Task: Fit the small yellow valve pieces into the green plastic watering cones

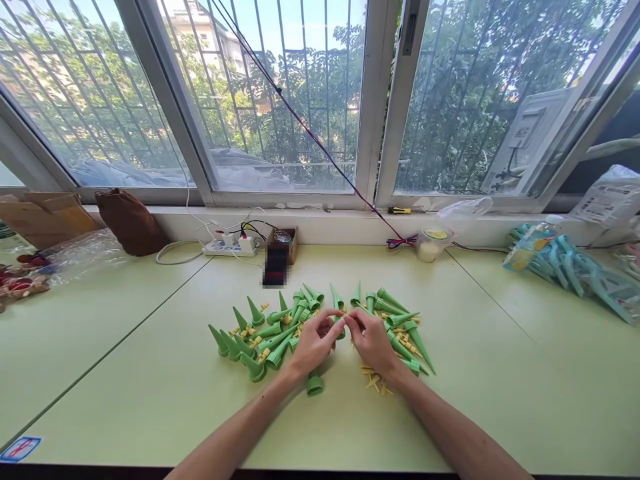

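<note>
My left hand (316, 341) and my right hand (371, 339) meet over the middle of the table, fingertips pinched together. Whatever sits between the fingertips is too small and covered to name. Around them lie many green plastic spikes (280, 337), cone-shaped with ribbed caps; some stand point up at the left. More green spikes (413, 333) lie beside my right hand. Small yellow plastic pieces (410, 347) are scattered among them, and a few yellow pieces (375, 381) rest below my right wrist. One green cap (315, 385) sits under my left wrist.
At the back stand a power strip (230, 248), a small cardboard box (287, 243) and a plastic cup in a bag (433, 243). Teal packaged items (570, 260) are heaped at the right. A brown pouch (131, 222) and a cardboard carton (45, 220) stand at the left.
</note>
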The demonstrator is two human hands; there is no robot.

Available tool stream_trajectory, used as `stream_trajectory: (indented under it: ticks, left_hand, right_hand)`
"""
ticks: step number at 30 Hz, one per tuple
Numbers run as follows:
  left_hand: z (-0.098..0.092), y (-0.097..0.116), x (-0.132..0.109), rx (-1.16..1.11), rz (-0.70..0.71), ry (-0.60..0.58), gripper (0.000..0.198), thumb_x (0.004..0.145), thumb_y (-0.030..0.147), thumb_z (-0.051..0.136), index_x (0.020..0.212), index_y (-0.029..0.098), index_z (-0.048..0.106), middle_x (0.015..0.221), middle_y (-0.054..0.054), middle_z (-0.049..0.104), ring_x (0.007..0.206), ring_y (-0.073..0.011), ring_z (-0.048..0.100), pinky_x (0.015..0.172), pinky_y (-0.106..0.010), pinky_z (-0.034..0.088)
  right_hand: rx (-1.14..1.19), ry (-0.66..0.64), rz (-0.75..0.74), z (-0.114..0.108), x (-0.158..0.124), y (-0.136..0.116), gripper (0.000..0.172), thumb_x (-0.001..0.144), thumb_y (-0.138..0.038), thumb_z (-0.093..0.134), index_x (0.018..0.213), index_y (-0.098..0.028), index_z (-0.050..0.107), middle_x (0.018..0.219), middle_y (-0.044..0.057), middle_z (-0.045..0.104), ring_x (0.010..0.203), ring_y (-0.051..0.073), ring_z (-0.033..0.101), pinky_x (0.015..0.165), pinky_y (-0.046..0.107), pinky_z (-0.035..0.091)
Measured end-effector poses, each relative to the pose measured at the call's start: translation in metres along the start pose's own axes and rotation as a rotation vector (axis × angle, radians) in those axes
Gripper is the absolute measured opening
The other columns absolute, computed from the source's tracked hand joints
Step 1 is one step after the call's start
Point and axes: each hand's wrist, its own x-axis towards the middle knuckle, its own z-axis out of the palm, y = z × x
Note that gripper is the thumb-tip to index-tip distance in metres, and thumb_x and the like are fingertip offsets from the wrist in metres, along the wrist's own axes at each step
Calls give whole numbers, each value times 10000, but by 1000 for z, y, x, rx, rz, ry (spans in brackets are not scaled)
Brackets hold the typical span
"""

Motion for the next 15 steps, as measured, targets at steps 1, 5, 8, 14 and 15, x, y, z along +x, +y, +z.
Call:
stream_trajectory:
  ticks: [1,5,8,14,15]
  left_hand:
    - [0,-1,0,2,0,1,416,900,530,611,1073,153,653,553,65,474,439,-83,483,457,-203,397]
    - [-2,-1,0,33,4,7,415,915,520,591,1086,147,650,557,61,477,448,-87,485,469,-210,395]
    - [-2,1,-1,81,22,10,395,914,499,602,1103,155,649,565,62,464,475,-94,483,486,-213,395]
    - [-2,3,-2,159,71,34,356,910,456,615,1108,164,658,591,60,435,518,-101,465,510,-219,390]
    - [-2,2,-2,169,76,36,353,910,450,613,1111,164,658,597,58,439,523,-103,465,513,-220,388]
  right_hand:
    - [-1,-1,3,0,0,0,316,1013,-396,454,811,-194,589,609,-23,518,541,129,442,553,254,340]
    - [0,-9,-5,-1,1,0,306,1014,-382,448,816,-194,586,634,-15,538,559,130,449,563,251,339]
    - [18,-19,-3,-1,1,-1,291,1013,-374,446,831,-194,584,634,-20,523,562,131,442,564,251,338]
    - [72,-24,31,-1,0,-1,269,1005,-399,454,863,-197,562,608,-36,478,532,131,427,536,255,330]
    - [78,-25,37,0,0,-1,265,1004,-402,456,866,-198,557,603,-37,474,528,132,429,531,256,329]
